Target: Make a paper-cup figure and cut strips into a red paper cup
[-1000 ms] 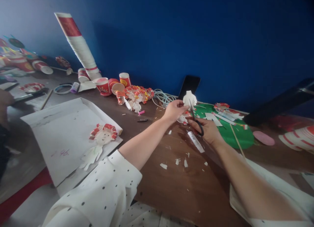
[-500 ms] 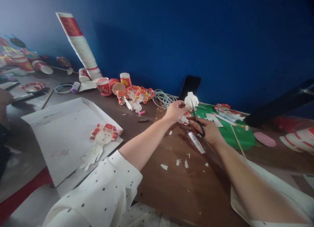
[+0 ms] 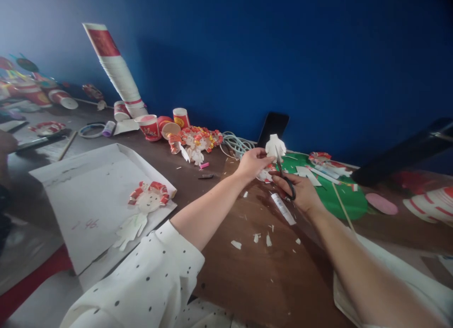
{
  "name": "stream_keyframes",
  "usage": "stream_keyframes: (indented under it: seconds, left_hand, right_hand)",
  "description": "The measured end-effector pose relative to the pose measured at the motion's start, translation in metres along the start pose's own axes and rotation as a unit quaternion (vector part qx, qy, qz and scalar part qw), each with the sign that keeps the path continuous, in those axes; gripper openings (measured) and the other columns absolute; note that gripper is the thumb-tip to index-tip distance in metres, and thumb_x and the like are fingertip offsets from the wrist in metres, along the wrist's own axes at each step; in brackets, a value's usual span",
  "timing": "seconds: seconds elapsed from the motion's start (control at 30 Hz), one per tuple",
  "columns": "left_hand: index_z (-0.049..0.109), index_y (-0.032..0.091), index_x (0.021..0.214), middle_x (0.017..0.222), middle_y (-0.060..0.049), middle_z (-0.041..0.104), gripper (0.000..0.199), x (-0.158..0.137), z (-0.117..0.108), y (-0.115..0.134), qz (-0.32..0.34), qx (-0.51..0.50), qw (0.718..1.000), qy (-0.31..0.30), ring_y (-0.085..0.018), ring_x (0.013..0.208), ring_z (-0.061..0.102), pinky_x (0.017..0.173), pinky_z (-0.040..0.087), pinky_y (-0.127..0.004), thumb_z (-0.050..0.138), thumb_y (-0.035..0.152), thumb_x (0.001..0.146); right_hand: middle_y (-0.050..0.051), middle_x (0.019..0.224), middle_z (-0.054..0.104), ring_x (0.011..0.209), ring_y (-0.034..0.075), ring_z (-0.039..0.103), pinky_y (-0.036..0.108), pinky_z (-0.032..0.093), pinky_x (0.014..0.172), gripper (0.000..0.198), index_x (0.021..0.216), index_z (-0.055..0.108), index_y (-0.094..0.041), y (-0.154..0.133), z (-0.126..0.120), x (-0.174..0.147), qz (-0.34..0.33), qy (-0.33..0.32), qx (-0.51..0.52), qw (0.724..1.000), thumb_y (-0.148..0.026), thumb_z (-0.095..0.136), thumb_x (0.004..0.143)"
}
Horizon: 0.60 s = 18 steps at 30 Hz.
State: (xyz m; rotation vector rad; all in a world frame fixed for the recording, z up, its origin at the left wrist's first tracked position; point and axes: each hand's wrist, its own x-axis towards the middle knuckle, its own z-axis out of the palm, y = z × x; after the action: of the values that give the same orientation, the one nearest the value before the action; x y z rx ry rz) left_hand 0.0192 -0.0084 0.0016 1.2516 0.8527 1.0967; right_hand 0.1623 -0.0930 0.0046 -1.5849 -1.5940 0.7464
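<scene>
My left hand [image 3: 253, 162] pinches the lower edge of a small white paper cutout [image 3: 273, 146], raised above the table. My right hand [image 3: 299, 190] grips black-handled scissors [image 3: 292, 189], whose blades lie against the cutout's lower right part. How far the blades are apart is hard to see. Under my hands, a red and white paper figure [image 3: 264, 176] is partly hidden. A white tube [image 3: 283, 208] lies just below the scissors. White paper scraps [image 3: 236, 244] are scattered on the brown table [image 3: 244, 281].
A green sheet [image 3: 339, 201] with paper bits lies to the right. A dark phone [image 3: 274, 127] leans on the blue wall. Paper cups [image 3: 147, 127] and paper figures [image 3: 196, 141] stand at the back, beside a tall leaning cup stack [image 3: 116, 73]. A white box lid [image 3: 81, 196] lies left.
The white cutout has turned slightly between my fingers, with the scissors still against it. Both hands stay in nearly the same place.
</scene>
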Motion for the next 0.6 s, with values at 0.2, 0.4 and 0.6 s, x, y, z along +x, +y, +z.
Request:
stream_keyframes:
  seconds: [0.2,0.4,0.6]
  left_hand:
    - [0.057,0.014,0.073,0.062,0.001,0.059,0.02,-0.003,0.005,-0.007,-0.047,-0.1,0.994,-0.015,-0.007,0.052,0.052,0.058,0.041,-0.022,0.075,0.022,0.067]
    - [0.054,0.014,0.069,0.056,0.004,0.055,0.017,-0.008,0.006,0.004,-0.099,-0.2,0.975,-0.014,-0.005,0.049,0.051,0.059,0.042,-0.021,0.071,0.012,0.071]
    - [0.056,0.013,0.07,0.056,0.004,0.055,0.012,-0.009,0.005,0.008,-0.106,-0.204,0.973,-0.015,-0.004,0.048,0.05,0.06,0.042,-0.021,0.067,0.009,0.074]
  right_hand:
    - [-0.001,0.054,0.055,0.049,0.012,0.046,0.026,0.037,0.049,0.051,0.106,0.072,-0.015,0.003,0.0,0.001,-0.001,0.011,0.008,1.0,-0.054,0.066,0.074]
    - [0.0,0.056,0.056,0.049,0.012,0.046,0.027,0.039,0.05,0.048,0.104,0.073,-0.016,0.003,0.001,0.0,-0.003,0.011,0.016,1.0,-0.053,0.063,0.076]
    - [-0.001,0.053,0.053,0.049,0.012,0.045,0.026,0.038,0.05,0.046,0.103,0.073,-0.016,0.0,0.0,-0.001,0.0,-0.003,0.013,1.0,-0.052,0.063,0.077]
